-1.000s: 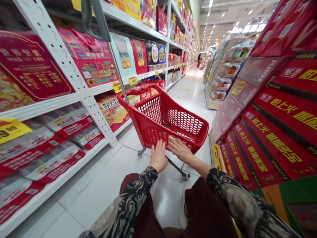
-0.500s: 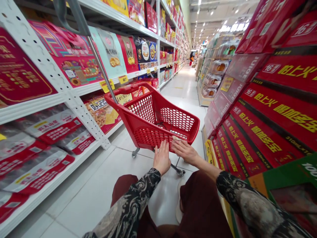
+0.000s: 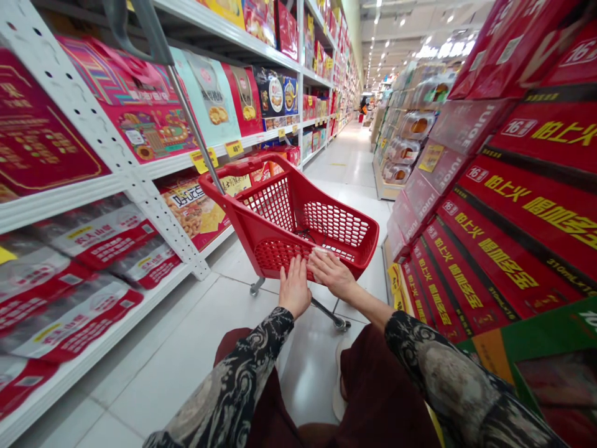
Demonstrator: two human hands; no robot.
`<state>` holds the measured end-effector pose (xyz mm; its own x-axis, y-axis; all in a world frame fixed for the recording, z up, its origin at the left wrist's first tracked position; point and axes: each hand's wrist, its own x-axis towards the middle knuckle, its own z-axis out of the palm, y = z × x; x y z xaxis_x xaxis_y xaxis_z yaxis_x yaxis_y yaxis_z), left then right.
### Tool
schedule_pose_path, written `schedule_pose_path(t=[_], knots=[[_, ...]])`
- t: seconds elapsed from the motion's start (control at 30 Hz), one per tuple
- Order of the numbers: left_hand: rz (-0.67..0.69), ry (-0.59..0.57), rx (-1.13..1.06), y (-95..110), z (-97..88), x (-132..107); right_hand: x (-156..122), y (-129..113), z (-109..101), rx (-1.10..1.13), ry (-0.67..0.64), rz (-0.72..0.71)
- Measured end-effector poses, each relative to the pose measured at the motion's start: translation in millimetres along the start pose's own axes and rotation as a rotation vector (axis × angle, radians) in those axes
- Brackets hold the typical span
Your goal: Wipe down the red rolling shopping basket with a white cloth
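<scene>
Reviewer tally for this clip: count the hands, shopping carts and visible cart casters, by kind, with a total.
Hands: 2 (left hand, right hand)
Red plastic shopping cart: 1
Casters: 2 (left caster, right caster)
Total: 5

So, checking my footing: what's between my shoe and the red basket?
In the head view, the cart's metal base frame and caster wheel lie between the white shoe and the red plastic basket.
</scene>
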<state>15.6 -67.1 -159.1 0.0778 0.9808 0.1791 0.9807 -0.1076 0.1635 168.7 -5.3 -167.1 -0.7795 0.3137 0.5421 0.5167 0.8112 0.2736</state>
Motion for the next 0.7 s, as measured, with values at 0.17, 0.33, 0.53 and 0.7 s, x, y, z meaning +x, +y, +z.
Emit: schedule_pose_path(t=[0.17,0.33,0.53,0.7], knots=[[-0.033,0.013,0.017,-15.9,-3.5,0.4,-12.2,-7.1,28.1,0.018,-0.077,-0.062],[-0.062,0.029,0.024,-33.5,-3.5,-0.9,0.1,-14.3,24.9,0.043,-0.079,-0.092],[-0.103,0.067,0.063,-46.2,-11.6,8.1,53.9,-0.9,17.7,-0.002,0.035,-0.051],[-0.095,0.059,0.094,-53.2,-13.6,4.8,33.6,-11.3,41.4,0.039,-0.102,-0.122]])
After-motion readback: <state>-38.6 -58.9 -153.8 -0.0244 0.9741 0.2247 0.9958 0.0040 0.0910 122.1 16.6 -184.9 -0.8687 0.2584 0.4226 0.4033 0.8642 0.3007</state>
